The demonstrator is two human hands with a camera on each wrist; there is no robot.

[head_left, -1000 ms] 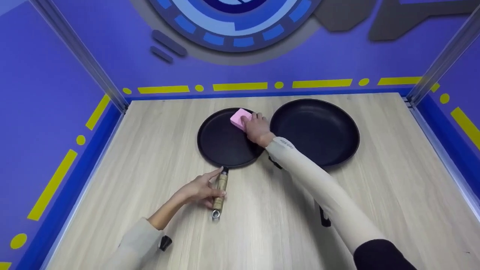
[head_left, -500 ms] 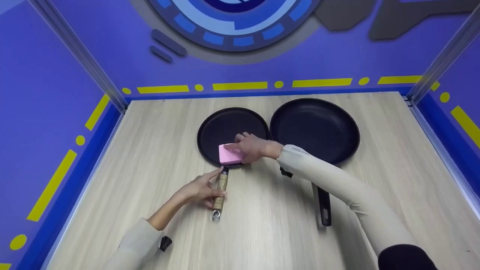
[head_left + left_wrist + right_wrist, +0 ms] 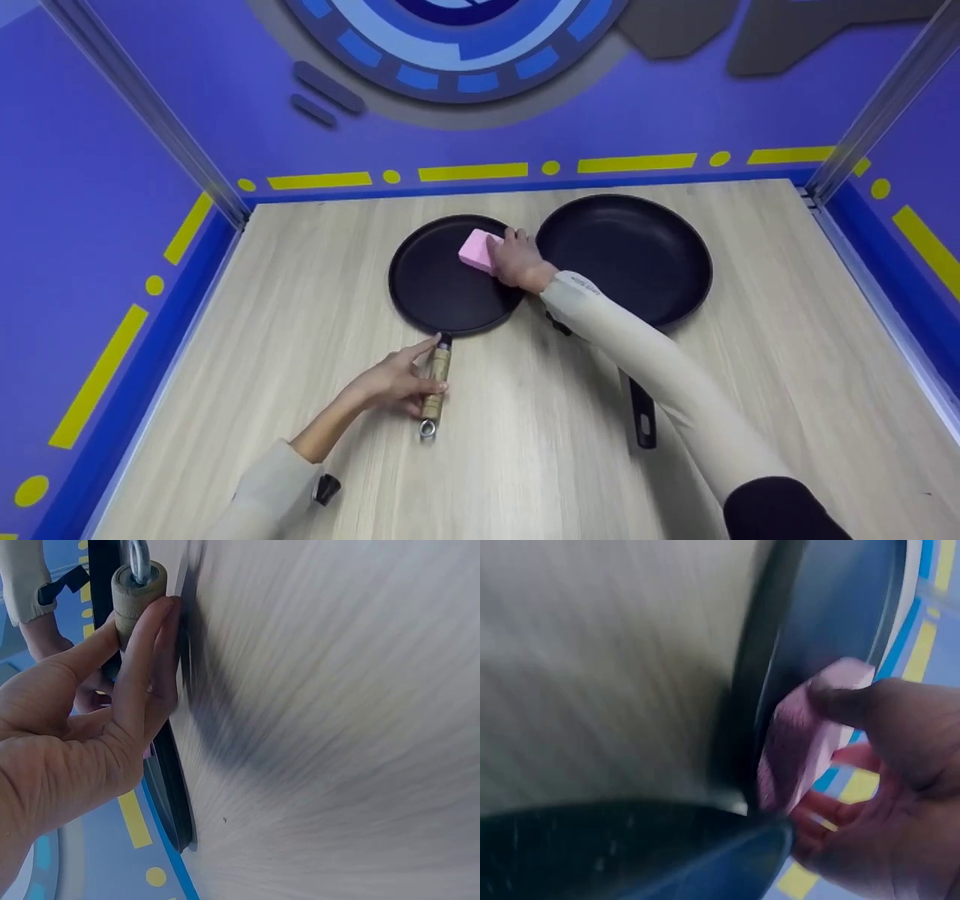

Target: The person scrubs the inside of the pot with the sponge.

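Observation:
A shallow black flat pan (image 3: 439, 289) lies on the table at centre, its wooden handle (image 3: 436, 382) pointing toward me. My left hand (image 3: 397, 382) grips that handle, with fingers on both sides of it, and the metal hanging ring shows at its end in the left wrist view. In my right hand (image 3: 516, 259) is a pink sponge (image 3: 475, 250), pinched between thumb and fingers. The sponge is against the pan's inner surface toward its right side. In the right wrist view the sponge (image 3: 802, 731) looks bent within the fingers.
Just right of the flat pan stands a larger, deeper black frying pan (image 3: 630, 255), with its black handle (image 3: 643, 412) toward me under my right forearm. The wooden table (image 3: 315, 270) is bounded by blue walls (image 3: 480, 142) at the back and sides.
My right hand moved the sponge from the pan's upper right down to its near edge, then back up to the right side. The left hand stays on the handle. The head view shifted slightly.

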